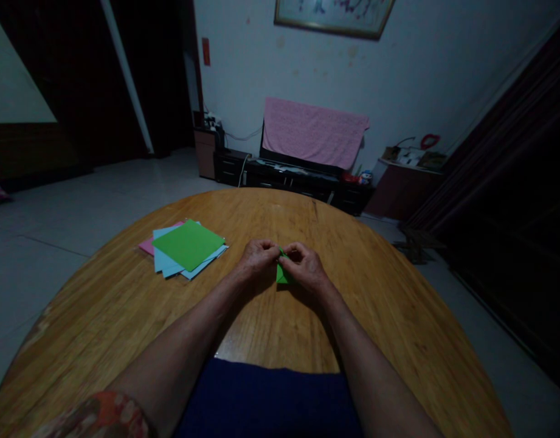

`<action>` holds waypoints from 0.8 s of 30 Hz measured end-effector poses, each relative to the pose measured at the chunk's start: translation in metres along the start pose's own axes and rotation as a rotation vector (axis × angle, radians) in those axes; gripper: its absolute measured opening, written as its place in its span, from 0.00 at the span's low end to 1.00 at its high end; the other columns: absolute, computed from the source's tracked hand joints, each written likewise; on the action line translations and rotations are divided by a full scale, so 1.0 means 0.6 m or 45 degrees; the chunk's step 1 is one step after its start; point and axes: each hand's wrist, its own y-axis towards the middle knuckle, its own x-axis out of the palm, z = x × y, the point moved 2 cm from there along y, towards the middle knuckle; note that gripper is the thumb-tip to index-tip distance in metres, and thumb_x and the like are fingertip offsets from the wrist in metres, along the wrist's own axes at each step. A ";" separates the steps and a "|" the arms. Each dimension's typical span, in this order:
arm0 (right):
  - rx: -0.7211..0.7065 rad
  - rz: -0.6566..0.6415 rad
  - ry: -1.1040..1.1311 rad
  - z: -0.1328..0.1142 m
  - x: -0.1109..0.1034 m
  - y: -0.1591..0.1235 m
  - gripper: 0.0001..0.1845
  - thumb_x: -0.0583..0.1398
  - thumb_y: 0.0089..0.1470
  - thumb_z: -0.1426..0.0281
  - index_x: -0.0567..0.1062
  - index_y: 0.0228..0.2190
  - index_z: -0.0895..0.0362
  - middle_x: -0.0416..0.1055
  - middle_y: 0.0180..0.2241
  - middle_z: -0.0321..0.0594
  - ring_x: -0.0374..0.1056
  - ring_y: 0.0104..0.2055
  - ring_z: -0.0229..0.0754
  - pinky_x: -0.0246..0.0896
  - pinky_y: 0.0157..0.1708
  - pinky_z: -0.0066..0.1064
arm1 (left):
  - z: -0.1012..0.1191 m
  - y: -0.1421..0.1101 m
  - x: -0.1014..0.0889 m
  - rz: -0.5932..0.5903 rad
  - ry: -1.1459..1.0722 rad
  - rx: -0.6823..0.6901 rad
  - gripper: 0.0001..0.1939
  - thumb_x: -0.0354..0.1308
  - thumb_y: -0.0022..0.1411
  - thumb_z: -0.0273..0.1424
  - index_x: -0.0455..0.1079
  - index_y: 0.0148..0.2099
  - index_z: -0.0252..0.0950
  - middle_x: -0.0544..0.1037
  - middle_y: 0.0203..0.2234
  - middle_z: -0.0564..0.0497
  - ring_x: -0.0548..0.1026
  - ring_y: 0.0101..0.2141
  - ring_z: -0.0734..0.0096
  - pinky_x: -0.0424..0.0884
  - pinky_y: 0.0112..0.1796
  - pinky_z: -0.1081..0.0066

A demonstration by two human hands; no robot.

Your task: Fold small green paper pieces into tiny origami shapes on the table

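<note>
A small folded piece of green paper point(283, 275) is between my two hands, over the middle of the table. My left hand point(260, 257) pinches its upper left edge with thumb and forefinger. From the other side, my right hand point(304, 263) grips the paper, its fingers bent and the thumb pressed on it. Both hands' fingertips nearly meet at the paper's top and hide part of it. A crease shows on the lower part of the paper, which hangs toward me.
On the left of the round wooden table point(375, 316) lies a fanned stack of coloured paper sheets point(188, 244), green on top, blue and pink beneath. Beyond the table stands a low black cabinet point(266, 176) with a screen under a pink towel point(314, 132). Dark blue cloth point(270, 398) is nearest me.
</note>
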 end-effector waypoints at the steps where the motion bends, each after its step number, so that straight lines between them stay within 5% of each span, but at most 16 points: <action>1: -0.032 0.016 -0.048 0.001 0.002 0.000 0.08 0.64 0.47 0.64 0.73 0.31 0.53 0.72 0.29 0.37 0.68 0.30 0.39 0.64 0.29 0.31 | -0.002 0.002 -0.001 0.001 0.009 0.016 0.07 0.61 0.47 0.29 0.65 0.22 0.35 0.64 0.14 0.56 0.62 0.17 0.80 0.55 0.20 0.75; 24: -0.043 0.102 -0.130 0.009 0.010 0.001 0.07 0.60 0.49 0.64 0.72 0.27 0.55 0.69 0.26 0.36 0.64 0.30 0.39 0.60 0.30 0.29 | -0.020 0.023 -0.012 0.068 0.298 0.136 0.03 0.57 0.46 0.28 0.66 0.24 0.35 0.63 0.15 0.58 0.60 0.17 0.80 0.53 0.20 0.76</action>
